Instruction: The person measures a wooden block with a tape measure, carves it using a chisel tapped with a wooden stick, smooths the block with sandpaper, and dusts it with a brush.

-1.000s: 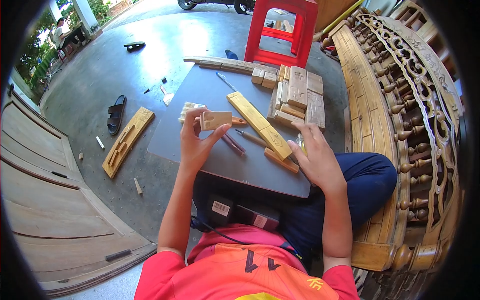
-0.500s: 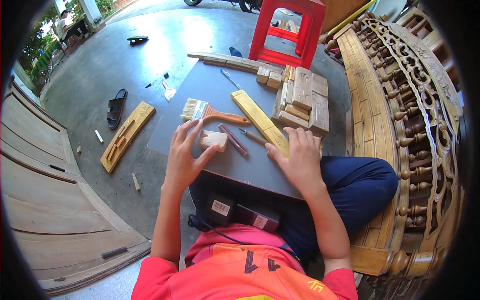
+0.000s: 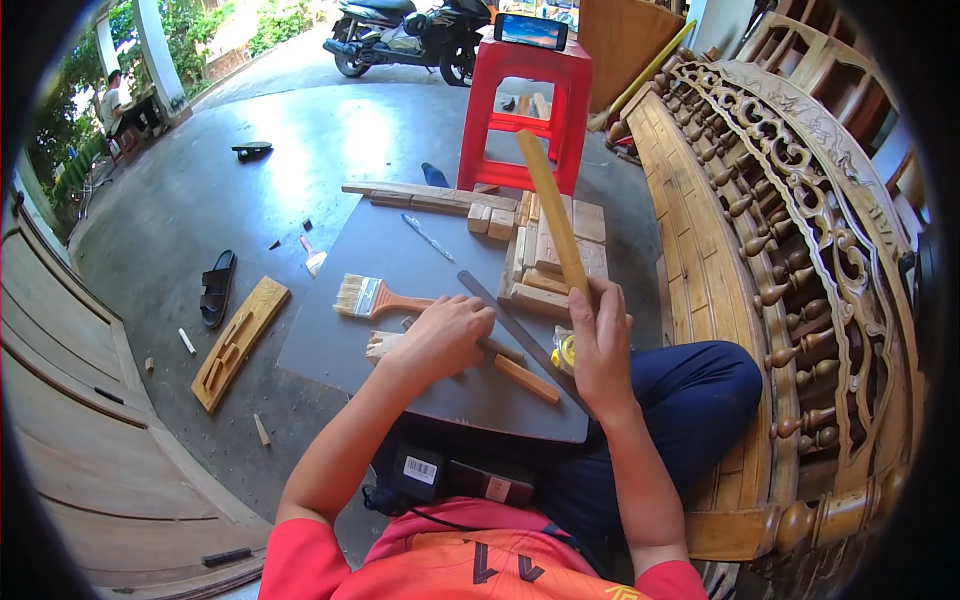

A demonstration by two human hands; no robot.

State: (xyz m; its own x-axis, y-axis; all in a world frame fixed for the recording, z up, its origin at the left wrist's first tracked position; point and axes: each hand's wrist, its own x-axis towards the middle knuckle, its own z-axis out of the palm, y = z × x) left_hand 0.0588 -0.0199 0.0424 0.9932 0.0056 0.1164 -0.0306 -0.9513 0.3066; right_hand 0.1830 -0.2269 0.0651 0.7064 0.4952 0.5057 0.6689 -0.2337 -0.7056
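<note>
My right hand (image 3: 602, 345) grips the lower end of a long yellow wooden strip (image 3: 556, 215), which is raised and tilted up to the left. My left hand (image 3: 445, 332) is low over the grey board (image 3: 330, 320), fingers curled down; what is under them is hidden. A wooden block (image 3: 380, 344) shows partly beside that hand, and a paintbrush (image 3: 375, 297) lies just beyond it. A tool handle (image 3: 502, 350) emerges from beneath its fingers. Nearby lie a short orange-brown stick (image 3: 527, 380) and a dark flat metal strip (image 3: 505, 318). A yellow tape measure (image 3: 564, 352) sits by my right hand.
Stacked wood blocks (image 3: 545, 255) and a pen (image 3: 428, 237) occupy the board's far side. Beyond stands a red stool (image 3: 475, 120) bearing a phone (image 3: 531, 31). A carved wooden bench (image 3: 690, 290) is at right; a sandal (image 3: 217, 288) and carved plank (image 3: 238, 340) lie left.
My right hand has closed on the yellow strip and lifted it off the board, exposing the metal strip and tape measure. My left hand has moved right and curled its fingers. The view has tilted up.
</note>
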